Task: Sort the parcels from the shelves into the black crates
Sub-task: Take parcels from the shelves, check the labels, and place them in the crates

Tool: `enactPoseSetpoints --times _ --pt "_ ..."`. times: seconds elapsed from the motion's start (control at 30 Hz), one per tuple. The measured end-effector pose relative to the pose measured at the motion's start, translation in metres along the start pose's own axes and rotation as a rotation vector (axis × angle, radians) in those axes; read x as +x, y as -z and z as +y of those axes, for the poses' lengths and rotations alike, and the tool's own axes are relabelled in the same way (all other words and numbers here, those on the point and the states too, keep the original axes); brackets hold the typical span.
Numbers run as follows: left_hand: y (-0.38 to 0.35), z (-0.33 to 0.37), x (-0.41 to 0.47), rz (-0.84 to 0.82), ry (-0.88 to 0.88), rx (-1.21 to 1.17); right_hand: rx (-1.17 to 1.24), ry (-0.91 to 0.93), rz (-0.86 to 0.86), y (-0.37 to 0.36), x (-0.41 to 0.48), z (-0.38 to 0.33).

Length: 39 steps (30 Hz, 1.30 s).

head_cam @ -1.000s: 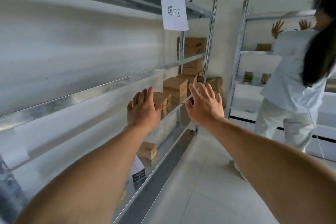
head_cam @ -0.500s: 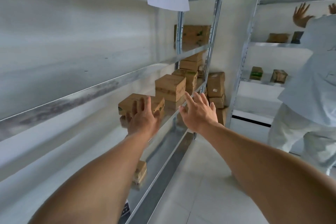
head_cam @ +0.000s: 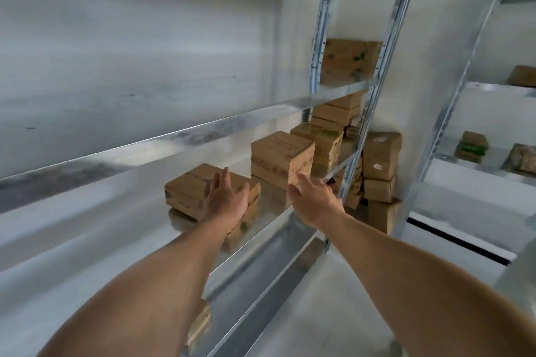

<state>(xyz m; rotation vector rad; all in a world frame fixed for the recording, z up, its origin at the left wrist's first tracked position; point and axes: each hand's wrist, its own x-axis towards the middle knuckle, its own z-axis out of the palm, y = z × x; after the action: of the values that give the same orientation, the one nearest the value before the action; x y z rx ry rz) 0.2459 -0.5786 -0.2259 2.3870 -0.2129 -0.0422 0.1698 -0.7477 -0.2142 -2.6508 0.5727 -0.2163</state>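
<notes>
Galvanised steel shelving point(head_cam: 203, 136) down the left, white wall behind, pale floor point(head_cam: 333, 298) below. Second rack point(head_cam: 493, 87) far right, with a few scattered boxes. Brown cardboard parcels lined up along the middle shelf point(head_cam: 275, 220), thickest toward the far end, and a further stack point(head_cam: 380, 165) standing past the upright. No black crates in view.

Judged as the reach before a pick: nothing lifted, nothing on its way to a crate. Nearest candidates: a flat parcel point(head_cam: 185, 191) lying near on the shelf, apparently on top of another, and just beyond it to the right a taller parcel point(head_cam: 280, 153) on its own low stack.

Left hand point(head_cam: 224, 203) stretched out, fingers straight and slightly apart, holding nothing, palm over the right end of the flat parcel. Touching or just above it: impossible to tell. Right hand point(head_cam: 314, 201) likewise spread and empty, fingertips point(head_cam: 295, 180) at the near lower corner of the taller parcel. Contact unclear through the blur.

Next move, by the look of it: press both palms against opposite sides of one parcel, draw it toward the shelf's near edge without dragging the box underneath, then turn away to find the crates. Worth minding: the shelf beam above, close over the taller stack.
</notes>
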Motion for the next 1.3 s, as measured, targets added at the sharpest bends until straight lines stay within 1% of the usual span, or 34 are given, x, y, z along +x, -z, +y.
enactPoseSetpoints --times 0.1,0.17,0.23,0.33,0.4,0.5,0.6,0.8,0.9,1.0,1.07,1.13,1.3 --pt "-0.021 0.012 0.030 0.053 0.119 -0.053 -0.037 0.055 -0.088 -0.009 0.047 0.005" --pt "-0.032 0.012 0.046 0.078 0.134 0.001 -0.024 0.117 -0.133 -0.017 0.073 0.003" --pt "-0.041 0.007 0.063 0.114 0.209 0.007 -0.004 0.166 -0.163 -0.027 0.099 0.003" --pt "-0.050 -0.009 0.079 0.179 0.424 -0.145 0.001 0.223 -0.250 -0.049 0.133 0.004" --pt "-0.052 -0.022 0.092 0.233 0.530 -0.222 0.016 0.243 -0.298 -0.065 0.154 0.003" --pt "-0.057 -0.038 0.114 0.303 0.650 -0.309 0.043 0.272 -0.349 -0.087 0.188 -0.003" --pt "-0.067 -0.054 0.135 0.355 0.729 -0.416 0.073 0.300 -0.383 -0.104 0.223 -0.014" --pt "-0.081 -0.074 0.175 0.365 0.865 -0.574 0.063 0.238 -0.499 -0.135 0.288 -0.032" --pt "-0.082 -0.084 0.184 0.370 0.895 -0.607 0.059 0.206 -0.556 -0.145 0.306 -0.038" --pt "-0.076 -0.087 0.188 0.365 0.935 -0.666 0.138 0.146 -0.658 -0.154 0.310 -0.042" --pt "-0.075 -0.086 0.188 0.377 0.949 -0.755 0.196 0.103 -0.693 -0.163 0.312 -0.045" --pt "-0.071 -0.079 0.183 0.373 0.945 -0.823 0.201 0.084 -0.707 -0.169 0.314 -0.049" --pt "-0.055 -0.076 0.167 0.395 0.901 -0.843 0.307 0.060 -0.754 -0.165 0.312 -0.055"
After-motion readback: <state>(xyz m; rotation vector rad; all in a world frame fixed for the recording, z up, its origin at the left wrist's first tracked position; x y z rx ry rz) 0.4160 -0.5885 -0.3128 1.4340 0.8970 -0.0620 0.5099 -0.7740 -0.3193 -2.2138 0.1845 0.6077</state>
